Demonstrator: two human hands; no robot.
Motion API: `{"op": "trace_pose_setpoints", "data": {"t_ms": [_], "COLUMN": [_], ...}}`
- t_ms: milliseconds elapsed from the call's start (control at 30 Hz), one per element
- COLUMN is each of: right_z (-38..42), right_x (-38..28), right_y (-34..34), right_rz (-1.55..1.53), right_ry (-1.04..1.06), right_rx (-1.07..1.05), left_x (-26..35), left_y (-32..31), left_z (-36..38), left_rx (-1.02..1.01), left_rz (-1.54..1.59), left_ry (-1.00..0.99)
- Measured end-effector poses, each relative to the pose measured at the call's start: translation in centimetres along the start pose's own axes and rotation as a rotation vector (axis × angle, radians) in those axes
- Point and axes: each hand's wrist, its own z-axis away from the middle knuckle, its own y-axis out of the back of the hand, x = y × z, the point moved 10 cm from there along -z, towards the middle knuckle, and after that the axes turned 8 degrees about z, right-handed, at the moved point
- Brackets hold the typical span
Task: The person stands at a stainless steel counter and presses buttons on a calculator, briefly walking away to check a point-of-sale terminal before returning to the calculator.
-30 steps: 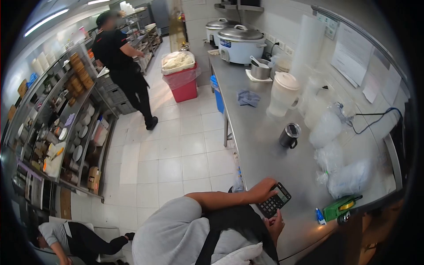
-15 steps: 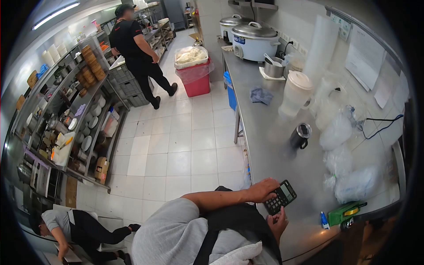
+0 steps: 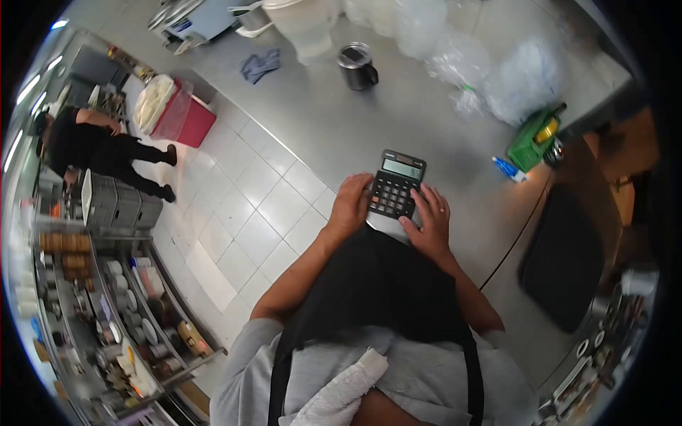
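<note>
A dark calculator point(image 3: 393, 186) with a lit display and rows of keys lies on the steel counter, close to its front edge. My left hand point(image 3: 350, 202) is closed against the calculator's left side, its fingertips at the edge; part of its grip is hidden. On the opposite side, my right hand point(image 3: 430, 215) has its fingers spread, with fingertips at the right edge of the keys and the thumb just below. A ring shows on one of its fingers. Beyond the calculator stands a black lidded mug point(image 3: 357, 67) with a handle.
On the steel counter point(image 3: 298, 113) are a blue-grey cloth point(image 3: 260, 66), a plastic pitcher point(image 3: 304, 28), bags point(image 3: 526, 78) and a green tape dispenser point(image 3: 534, 139). A black chair back point(image 3: 563, 257) is at right. Left, a person point(image 3: 106, 145) stands near a red bin point(image 3: 193, 121).
My view has turned toward the counter. My left hand has moved from over the keys to the calculator's left side. My right hand is now at its right side, fingers spread.
</note>
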Motion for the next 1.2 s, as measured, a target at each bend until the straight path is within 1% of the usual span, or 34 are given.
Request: {"op": "trace_pose_setpoints", "data": {"t_ms": [100,200,400,500,600,700,900,1000,1100,1200], "right_z": [0.3,0.3,0.2,0.3,0.3,0.3,0.3,0.4,0.3,0.3], "right_x": [0.3,0.4,0.5,0.6,0.7,0.7,0.9,0.9,0.8,0.7], "right_y": [-0.4,-0.5,-0.7,-0.8,-0.8,-0.8,-0.5,-0.3,0.1,0.2], "right_rz": [0.014,0.022,0.026,0.018,0.015,0.018,-0.026,-0.037,-0.042,-0.043], "right_ry": [-0.033,-0.051,-0.063,-0.063,-0.080,-0.082,-0.088,-0.085,-0.070,-0.065], "right_rx": [-0.022,-0.044,-0.066,-0.064,-0.081,-0.082,-0.054,-0.037,-0.003,0.002], "left_x": [0.8,1.2,2.7,3.1,3.4,3.7,4.3,4.1,5.1,6.6], "left_y": [0.2,0.4,0.9,-0.6,0.2,-0.3,0.2,-0.8,-0.2,-1.0], "left_z": [1.6,2.5,2.6,2.4,2.3,1.9,1.0,0.7,0.1,-0.1], "left_rx": [-0.031,-0.062,0.000,-0.184,-0.111,-0.200,-0.098,-0.204,-0.158,-0.246], "left_rz": [-0.067,-0.047,0.074,-0.175,-0.137,-0.213,-0.049,-0.199,-0.155,-0.172], "left_ry": [-0.027,-0.008,-0.021,-0.059,-0.040,-0.056,-0.023,-0.040,-0.056,-0.141]}}
